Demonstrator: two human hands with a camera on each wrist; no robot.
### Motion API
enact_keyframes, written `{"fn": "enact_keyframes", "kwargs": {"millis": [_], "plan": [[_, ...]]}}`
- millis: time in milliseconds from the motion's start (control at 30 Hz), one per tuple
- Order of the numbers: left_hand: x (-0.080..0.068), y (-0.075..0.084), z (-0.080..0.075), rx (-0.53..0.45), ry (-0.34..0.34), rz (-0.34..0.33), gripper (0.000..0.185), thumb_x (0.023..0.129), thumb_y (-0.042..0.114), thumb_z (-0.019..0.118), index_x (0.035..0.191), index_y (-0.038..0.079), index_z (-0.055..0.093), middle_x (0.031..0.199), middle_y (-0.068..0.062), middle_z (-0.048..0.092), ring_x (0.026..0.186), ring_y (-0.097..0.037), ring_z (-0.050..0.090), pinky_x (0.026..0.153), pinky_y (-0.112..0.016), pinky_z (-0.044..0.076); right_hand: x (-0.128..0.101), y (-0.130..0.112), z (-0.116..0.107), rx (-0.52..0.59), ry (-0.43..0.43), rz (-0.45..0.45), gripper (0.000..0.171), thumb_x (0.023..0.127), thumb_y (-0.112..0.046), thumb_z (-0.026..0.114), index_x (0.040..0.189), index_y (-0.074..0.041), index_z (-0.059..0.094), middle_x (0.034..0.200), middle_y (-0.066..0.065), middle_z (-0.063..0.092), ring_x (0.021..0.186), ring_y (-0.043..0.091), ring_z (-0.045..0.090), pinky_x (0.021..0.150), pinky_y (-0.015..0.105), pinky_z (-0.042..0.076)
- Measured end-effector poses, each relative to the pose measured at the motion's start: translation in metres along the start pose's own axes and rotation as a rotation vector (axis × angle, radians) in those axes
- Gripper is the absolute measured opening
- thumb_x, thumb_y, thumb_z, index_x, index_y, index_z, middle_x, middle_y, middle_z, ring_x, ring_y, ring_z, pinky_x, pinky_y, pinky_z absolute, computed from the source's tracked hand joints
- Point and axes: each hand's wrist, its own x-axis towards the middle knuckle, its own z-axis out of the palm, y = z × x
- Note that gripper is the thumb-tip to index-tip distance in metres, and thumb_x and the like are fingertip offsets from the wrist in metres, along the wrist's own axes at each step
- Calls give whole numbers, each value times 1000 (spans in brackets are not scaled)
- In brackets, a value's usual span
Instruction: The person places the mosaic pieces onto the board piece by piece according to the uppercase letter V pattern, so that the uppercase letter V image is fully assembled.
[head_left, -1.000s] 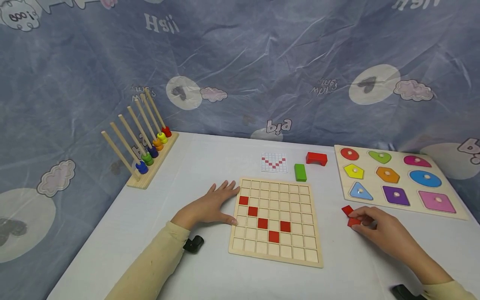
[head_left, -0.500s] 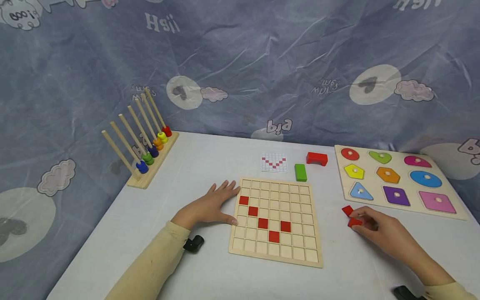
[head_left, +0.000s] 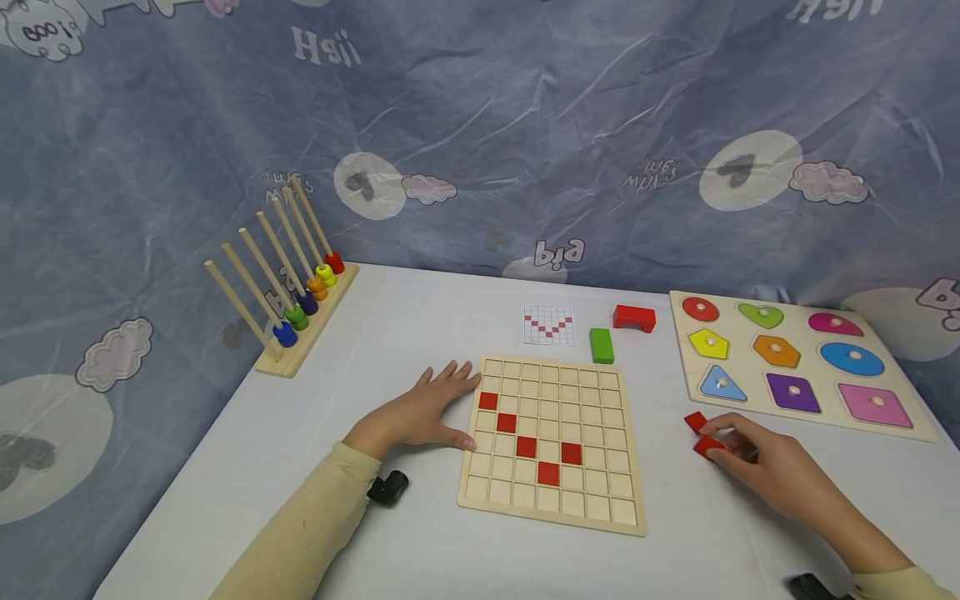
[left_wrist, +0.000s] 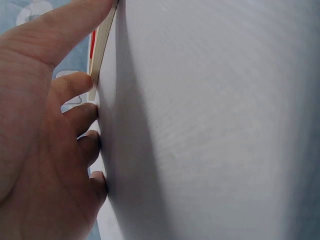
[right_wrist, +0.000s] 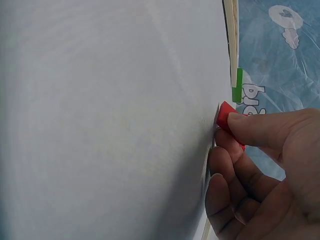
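Observation:
A wooden grid board (head_left: 551, 362) lies mid-table with several red square tiles set in its cells, among them a red tile (head_left: 548, 474) at the low point of a slanting row. My left hand (head_left: 422, 413) rests at the board's left edge, fingers spread, thumb and fingertip at the rim. Right of the board, my right hand (head_left: 768, 462) pinches a red square tile (head_left: 707, 447) between thumb and index finger, close over the table. In the right wrist view that tile (right_wrist: 225, 114) stands tilted under the thumb. A second red tile (head_left: 694, 421) lies just beyond the fingertips.
Behind the board lie a printed pattern card (head_left: 549, 325), a green block (head_left: 602, 346) and a red arch block (head_left: 634, 317). A shape puzzle board (head_left: 806, 342) sits at the back right. A peg rack (head_left: 307, 333) with coloured beads stands at the left.
The tile in my right hand has tilted slightly between thumb and finger. My left hand and the board have stayed in place.

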Motion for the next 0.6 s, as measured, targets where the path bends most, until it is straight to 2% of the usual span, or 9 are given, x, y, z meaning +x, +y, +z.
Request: {"fn": "enact_keyframes", "kwargs": {"millis": [333, 467, 600], "plan": [[0, 0, 0, 4, -6, -2, 107, 78, 53, 84, 162, 15, 30, 169, -7, 16, 157, -27, 4, 126, -51, 1, 1, -7, 1, 67, 33, -8, 35, 87, -8, 80, 121, -12, 68, 98, 6, 70, 81, 19, 62, 63, 18, 53], [0, -1, 0, 6, -7, -3, 107, 78, 53, 84, 162, 15, 30, 169, -7, 16, 157, -26, 4, 126, -51, 1, 1, -13, 3, 88, 79, -36, 33, 88, -8, 80, 119, -13, 70, 104, 6, 73, 79, 11, 62, 64, 18, 54], [0, -1, 0, 3, -7, -3, 107, 78, 53, 84, 162, 15, 30, 169, -7, 16, 157, -26, 4, 126, -51, 0, 2, -19, 4, 106, 90, -54, 32, 88, -7, 79, 118, -14, 71, 96, 0, 71, 76, 3, 58, 66, 17, 53]]}}
